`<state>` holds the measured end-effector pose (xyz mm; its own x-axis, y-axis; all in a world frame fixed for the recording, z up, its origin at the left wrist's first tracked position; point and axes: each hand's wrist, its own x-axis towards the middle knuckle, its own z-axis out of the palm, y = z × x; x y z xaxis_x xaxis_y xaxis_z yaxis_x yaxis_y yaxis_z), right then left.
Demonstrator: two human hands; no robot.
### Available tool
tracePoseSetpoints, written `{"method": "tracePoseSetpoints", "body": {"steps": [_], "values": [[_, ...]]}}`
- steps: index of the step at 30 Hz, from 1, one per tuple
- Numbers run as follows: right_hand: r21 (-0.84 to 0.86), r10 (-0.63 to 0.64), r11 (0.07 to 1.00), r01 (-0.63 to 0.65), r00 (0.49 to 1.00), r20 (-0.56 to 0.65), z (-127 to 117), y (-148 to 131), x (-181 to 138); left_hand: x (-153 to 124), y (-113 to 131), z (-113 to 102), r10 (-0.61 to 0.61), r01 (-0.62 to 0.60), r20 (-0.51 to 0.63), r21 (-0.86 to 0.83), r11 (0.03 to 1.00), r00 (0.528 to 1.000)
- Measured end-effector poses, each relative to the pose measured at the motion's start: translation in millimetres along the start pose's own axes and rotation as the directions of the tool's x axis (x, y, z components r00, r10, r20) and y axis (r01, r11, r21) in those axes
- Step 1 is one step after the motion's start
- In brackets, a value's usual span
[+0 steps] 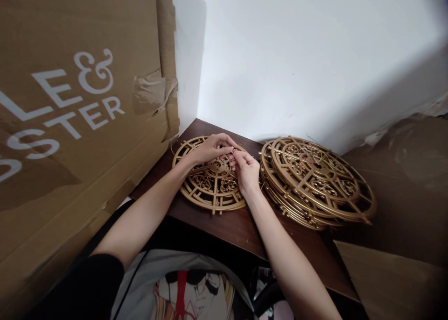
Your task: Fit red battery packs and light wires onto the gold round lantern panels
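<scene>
Together, your left hand and right hand grip a small piece, too tiny to identify, above the gold openwork disc lying on the table beside a stack of similar discs.

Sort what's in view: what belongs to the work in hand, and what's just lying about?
In the work: left hand, right hand, disc beneath, tiny unclear piece between hands, table, probably disc stack.

Lying about, seemingly: lettered box, cardboard at right.
</scene>
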<state>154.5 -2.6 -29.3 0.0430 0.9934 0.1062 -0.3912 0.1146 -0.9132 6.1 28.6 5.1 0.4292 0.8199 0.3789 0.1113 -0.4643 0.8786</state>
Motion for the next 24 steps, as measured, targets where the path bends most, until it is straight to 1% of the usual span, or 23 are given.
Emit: {"method": "tracePoseSetpoints", "body": {"steps": [4,11,16,21,24], "values": [[0.007,-0.009,1.000,0.009,1.000,0.007,-0.8,0.8,0.3,-0.2,-1.5,-0.5,0.021,-0.021,0.026,-0.003,1.000,0.999],[-0.040,-0.011,0.999,0.011,1.000,0.007,-1.4,0.6,0.1,-0.8,1.9,0.3,0.000,0.000,0.015,0.025,1.000,1.000],[-0.044,-0.014,0.999,0.014,1.000,0.010,-2.2,0.4,0.2,-0.5,3.9,0.4,0.015,-0.015,0.000,0.040,0.999,1.000],[-0.019,-0.031,0.999,0.031,0.999,-0.011,0.7,-2.5,-2.0,-1.0,3.0,1.4,-0.049,0.049,-0.004,-0.011,0.999,0.999],[-0.007,-0.041,0.999,0.041,0.999,0.017,2.4,-4.8,-4.2,-1.3,1.7,1.4,-0.077,0.075,-0.027,-0.063,0.995,0.997]]}}
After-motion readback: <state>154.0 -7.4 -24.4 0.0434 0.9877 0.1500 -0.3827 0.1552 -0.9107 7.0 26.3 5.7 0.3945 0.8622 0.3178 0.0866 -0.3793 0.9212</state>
